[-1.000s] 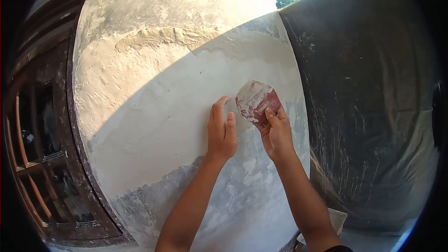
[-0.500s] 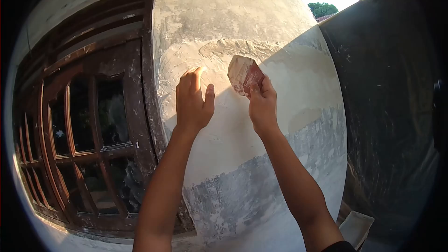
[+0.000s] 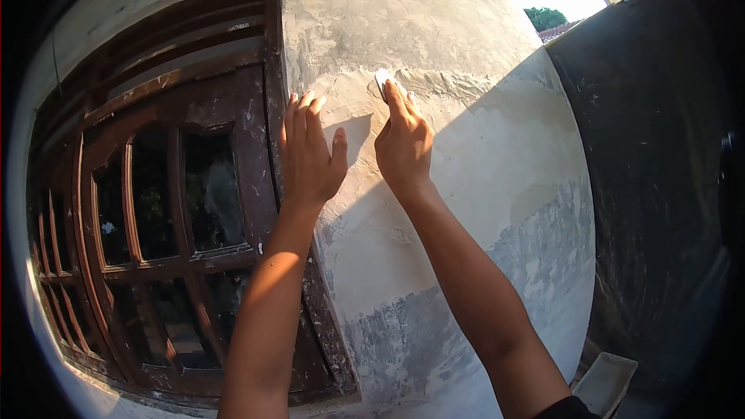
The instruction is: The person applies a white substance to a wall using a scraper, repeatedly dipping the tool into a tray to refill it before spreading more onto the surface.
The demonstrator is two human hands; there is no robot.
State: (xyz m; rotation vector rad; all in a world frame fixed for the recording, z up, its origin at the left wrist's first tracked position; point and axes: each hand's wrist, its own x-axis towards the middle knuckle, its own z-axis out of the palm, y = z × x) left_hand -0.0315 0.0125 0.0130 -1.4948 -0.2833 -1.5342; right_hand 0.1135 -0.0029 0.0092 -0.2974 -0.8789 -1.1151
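My right hand [image 3: 405,140] grips a flat, handleless putty scraper [image 3: 382,84], seen nearly edge-on at the ridged upper edge of the pale putty layer. Fingers hide most of the scraper; whether it touches the wall cannot be told. Left of it, my left hand [image 3: 310,151] is open and holds nothing, its fingers spread upward near the window frame's edge. The plastered wall [image 3: 497,140] carries smooth pale putty in the middle, with rough texture above and a patchy grey band below. A shadow line crosses it diagonally.
A dark brown wooden window [image 3: 171,256] with glass panes fills the left side. To the right hangs a large dark sheet or panel [image 3: 652,132]. A pale tray-like container [image 3: 605,384] stands at the lower right.
My right hand has moved up and left and turned the scraper from face-on to edge-on against the wall view. My left hand has shifted slightly up and left. The view has shifted a little.
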